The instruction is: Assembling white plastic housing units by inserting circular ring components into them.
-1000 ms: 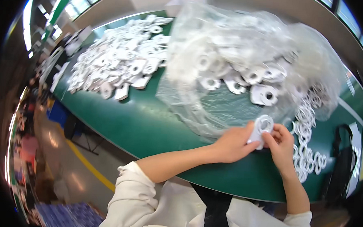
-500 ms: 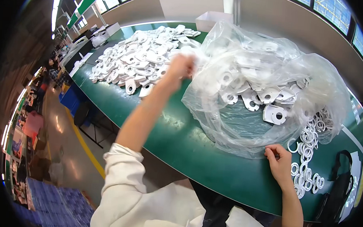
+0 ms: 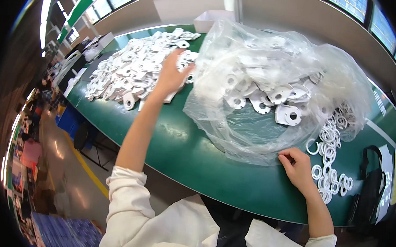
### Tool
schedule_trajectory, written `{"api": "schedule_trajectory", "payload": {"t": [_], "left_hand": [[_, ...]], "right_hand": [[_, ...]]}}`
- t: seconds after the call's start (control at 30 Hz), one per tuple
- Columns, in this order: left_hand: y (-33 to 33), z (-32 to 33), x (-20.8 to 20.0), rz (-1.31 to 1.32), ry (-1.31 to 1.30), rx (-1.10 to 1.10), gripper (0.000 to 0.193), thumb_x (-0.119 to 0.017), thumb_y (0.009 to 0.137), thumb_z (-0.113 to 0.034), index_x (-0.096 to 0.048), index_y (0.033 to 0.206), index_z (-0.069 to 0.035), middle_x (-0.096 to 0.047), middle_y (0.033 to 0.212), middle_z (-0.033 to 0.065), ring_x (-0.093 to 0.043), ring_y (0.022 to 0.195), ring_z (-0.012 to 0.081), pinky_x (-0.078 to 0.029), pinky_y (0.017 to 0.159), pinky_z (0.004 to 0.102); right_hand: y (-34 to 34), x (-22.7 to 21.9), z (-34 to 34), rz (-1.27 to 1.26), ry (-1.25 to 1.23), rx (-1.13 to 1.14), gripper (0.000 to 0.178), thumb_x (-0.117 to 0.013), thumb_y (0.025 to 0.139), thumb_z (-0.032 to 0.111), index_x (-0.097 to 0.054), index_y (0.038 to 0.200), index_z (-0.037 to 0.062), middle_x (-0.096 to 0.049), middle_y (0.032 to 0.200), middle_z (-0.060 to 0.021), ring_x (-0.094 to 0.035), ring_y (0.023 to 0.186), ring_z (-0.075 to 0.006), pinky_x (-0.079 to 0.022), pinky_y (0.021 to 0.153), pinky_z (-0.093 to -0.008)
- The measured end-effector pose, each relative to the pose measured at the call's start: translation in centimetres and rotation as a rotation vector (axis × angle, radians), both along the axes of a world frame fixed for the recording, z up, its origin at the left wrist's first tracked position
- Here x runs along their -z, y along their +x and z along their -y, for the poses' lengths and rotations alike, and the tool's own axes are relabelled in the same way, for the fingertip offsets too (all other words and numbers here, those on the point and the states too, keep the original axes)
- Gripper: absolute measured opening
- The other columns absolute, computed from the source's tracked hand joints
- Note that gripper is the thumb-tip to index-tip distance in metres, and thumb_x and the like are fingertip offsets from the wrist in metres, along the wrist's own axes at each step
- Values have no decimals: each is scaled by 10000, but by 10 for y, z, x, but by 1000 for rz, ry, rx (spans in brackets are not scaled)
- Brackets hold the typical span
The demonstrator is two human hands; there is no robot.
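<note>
My left hand (image 3: 171, 76) reaches over the right side of a heap of flat white plastic parts (image 3: 124, 70), each with a round hole. Its thumb and fingers are apart, and I see nothing held between them. A large clear plastic bag (image 3: 224, 140) lies with its mouth toward me, and more of the same white parts (image 3: 289, 115) lie inside it. My right hand (image 3: 297, 169) is closed at the bag's near right edge, thumb and forefinger pinched on the film.
White plastic rings (image 3: 325, 175) lie strewn right of my right hand. A black bag with a strap (image 3: 370, 190) and papers (image 3: 387, 178) lie at the green table's (image 3: 182, 172) right end. A white box (image 3: 212, 20) stands at the back, near the wall.
My left hand has moved left, away from the bag's left side, and its fingers have spread. My right hand stays at the bag's edge. The whole view has shifted slightly.
</note>
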State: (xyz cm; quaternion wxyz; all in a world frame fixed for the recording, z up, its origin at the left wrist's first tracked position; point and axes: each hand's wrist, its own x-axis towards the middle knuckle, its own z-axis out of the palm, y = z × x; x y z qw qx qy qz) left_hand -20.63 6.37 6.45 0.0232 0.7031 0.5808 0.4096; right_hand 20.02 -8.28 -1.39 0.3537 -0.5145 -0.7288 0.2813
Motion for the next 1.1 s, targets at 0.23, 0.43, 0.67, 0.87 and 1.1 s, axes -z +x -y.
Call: {"api": "schedule_trajectory", "payload": {"t": [0.23,0.43,0.67,0.87,1.1], "left_hand": [[151,48,35,-226,-244,409,377,-641,867,-208,-577,1197,-38,-551,1277,178,-490,1199,346,-396,1006,399],[177,29,97,-474,138,451,241,-622,813,-101,-579,1032,-10,-599,1127,147,-544,1048,325,-458,878,410],[179,51,81,-346,-105,422,163,-624,845,-100,-566,970,-13,-544,1233,174,-495,1154,360,-424,936,414],[175,63,57,158,-207,443,145,-586,929,-164,-533,953,-31,-458,1351,176,-462,1183,294,-366,982,373],[187,101,33,1429,-779,743,391,-376,1014,-359,-517,1191,-40,-445,1394,184,-469,1246,305,-430,1000,457]], "right_hand": [[4,-2,-2,23,23,-55,105,-674,828,80,-666,906,9,-615,771,-101,-582,631,-193,-457,590,-287],[8,3,-4,39,121,-121,113,-663,834,98,-655,914,18,-625,798,-110,-616,684,-248,-483,620,-325],[33,-23,-4,98,119,-61,120,-661,831,115,-665,914,28,-660,841,-98,-636,718,-267,-499,646,-334],[107,-45,-23,271,291,489,212,-702,795,126,-652,972,21,-657,933,-102,-627,810,-235,-495,734,-324],[203,-64,42,511,-204,777,577,-830,638,226,-625,1139,26,-632,1096,-149,-596,1037,-306,-463,907,-366]]}}
